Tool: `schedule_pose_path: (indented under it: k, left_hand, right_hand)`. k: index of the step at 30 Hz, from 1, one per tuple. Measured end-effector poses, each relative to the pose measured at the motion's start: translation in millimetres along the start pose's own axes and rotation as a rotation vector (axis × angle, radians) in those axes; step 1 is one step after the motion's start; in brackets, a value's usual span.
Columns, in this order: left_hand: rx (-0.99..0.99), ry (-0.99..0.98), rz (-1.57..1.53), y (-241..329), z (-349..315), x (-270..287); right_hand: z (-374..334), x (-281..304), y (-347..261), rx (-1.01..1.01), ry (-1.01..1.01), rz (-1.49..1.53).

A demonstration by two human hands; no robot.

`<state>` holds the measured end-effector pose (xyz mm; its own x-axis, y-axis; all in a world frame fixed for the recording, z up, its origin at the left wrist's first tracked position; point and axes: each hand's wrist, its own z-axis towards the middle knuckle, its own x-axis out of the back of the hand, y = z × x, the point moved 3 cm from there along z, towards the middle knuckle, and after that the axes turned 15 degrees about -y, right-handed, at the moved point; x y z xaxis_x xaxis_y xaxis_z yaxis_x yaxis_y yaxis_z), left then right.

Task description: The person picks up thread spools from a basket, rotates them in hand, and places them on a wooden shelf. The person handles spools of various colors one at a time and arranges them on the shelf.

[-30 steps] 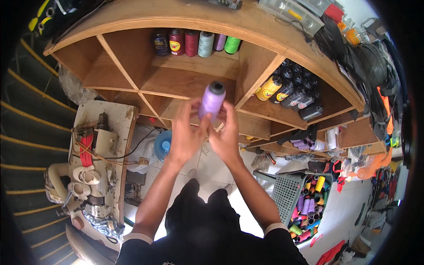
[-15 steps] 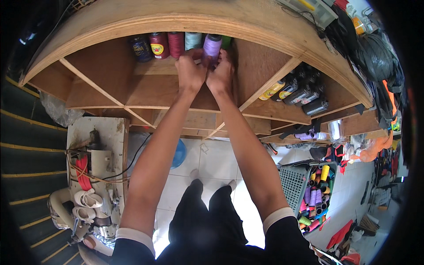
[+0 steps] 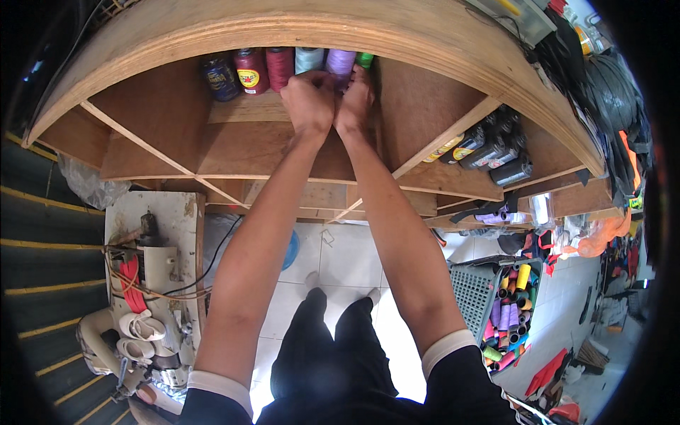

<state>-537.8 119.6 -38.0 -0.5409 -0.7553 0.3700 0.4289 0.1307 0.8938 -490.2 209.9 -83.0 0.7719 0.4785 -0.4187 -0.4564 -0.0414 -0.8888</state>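
Inside a compartment of the wooden shelf [image 3: 283, 37], a purple thread spool [image 3: 341, 64] stands in a row. My left hand [image 3: 309, 106] and my right hand [image 3: 355, 104] close round its lower part from either side, wrists nearly touching. The hands hide the base of the spool and most of the fingertips. To its left stand a pale blue spool [image 3: 309, 60], a crimson spool [image 3: 280, 69], a dark red spool with a yellow label [image 3: 251, 71] and a dark blue spool [image 3: 221, 76]. A green spool [image 3: 364, 59] peeks out on the right, behind my right fingers.
Wrapped black spools [image 3: 496, 149] fill part of the compartment to the right. A green plastic crate [image 3: 473, 294] of mixed thread spools rests on the tiled floor at right. A sewing machine [image 3: 159, 265] stands at left, and a blue basin [image 3: 290, 251] lies below the shelf.
The purple spool has moved farther into the shelf, level with the others. My hands stay at its lower part. More of the green spool shows beside it.
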Motion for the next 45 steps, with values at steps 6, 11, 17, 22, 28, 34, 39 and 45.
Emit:
schedule_pose_path:
  k: [6, 11, 17, 22, 28, 34, 39, 45]
  left_hand:
    - [0.019, -0.004, 0.012, -6, 4, -5]
    - [0.019, 0.001, 0.003, -6, 6, -6]
    - [0.011, 0.016, 0.008, -12, 12, -7]
    - [-0.002, -0.005, 0.037, -16, 9, -9]
    - [0.013, -0.003, 0.078, -13, 2, 2]
    - [0.188, 0.085, -0.241, 25, -148, 78]
    - [0.010, 0.068, -0.212, 60, -258, 140]
    - [-0.600, -0.284, -0.364, 169, -232, 199]
  right_hand:
    - [-4, -4, -7, -0.071, -0.034, 0.158]
    - [0, -3, -5, -0.076, -0.029, 0.160]
    - [5, -2, 4, -0.008, 0.012, 0.119]
    - [3, 1, 6, -0.031, 0.054, 0.107]
    - [-4, -3, 2, -0.056, -0.030, -0.060]
    - [-125, -10, -51, 0.316, -0.035, -0.722]
    - [-319, 70, -67, 0.044, -0.443, -0.858]
    - [-479, 221, -58, -0.597, -0.228, -0.725]
